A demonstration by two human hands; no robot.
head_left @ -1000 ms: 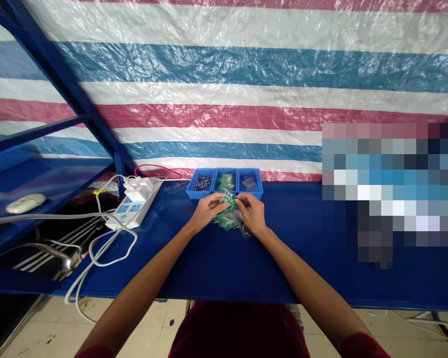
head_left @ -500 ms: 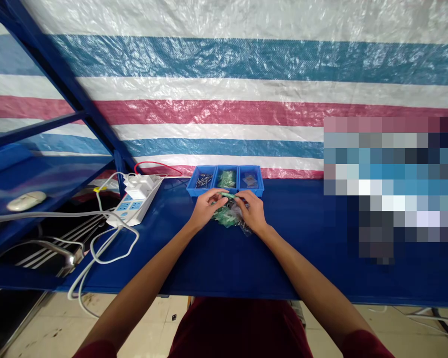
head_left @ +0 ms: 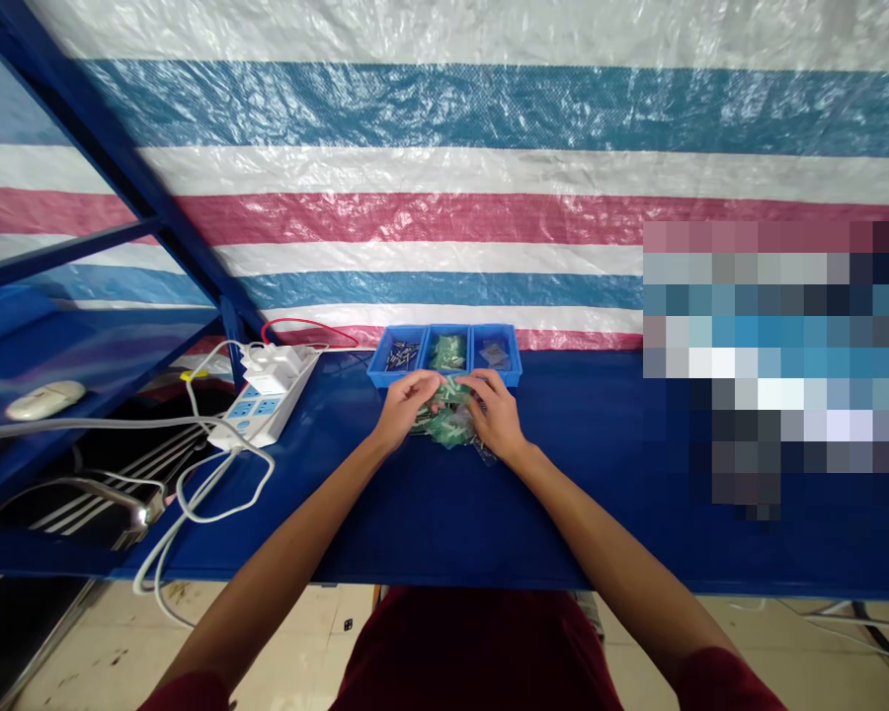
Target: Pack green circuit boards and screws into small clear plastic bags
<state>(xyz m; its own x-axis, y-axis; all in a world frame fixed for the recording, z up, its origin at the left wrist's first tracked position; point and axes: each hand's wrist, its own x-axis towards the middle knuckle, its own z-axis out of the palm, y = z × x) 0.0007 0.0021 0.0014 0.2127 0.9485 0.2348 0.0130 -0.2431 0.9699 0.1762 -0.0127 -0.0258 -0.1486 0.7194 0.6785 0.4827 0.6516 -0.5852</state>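
Green packet [head_left: 454, 388] is pinched tightly between left hand [head_left: 407, 403] and right hand [head_left: 497, 410] fingertips.

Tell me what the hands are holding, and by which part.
A small green packet, pinched by its upper part: the left hand at one side, the right hand at the other. Exact fingertip placement is too small to tell.

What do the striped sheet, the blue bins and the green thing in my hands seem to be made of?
Striped sheet: probably woven plastic, shiny; it wrinkles, glints and shows a fine mesh texture.
Blue bins: likely moulded plastic, with smooth, evenly coloured walls.
Green thing: perhaps thin plastic film, from its creases and slight sheen; it's too small and covered to be sure.
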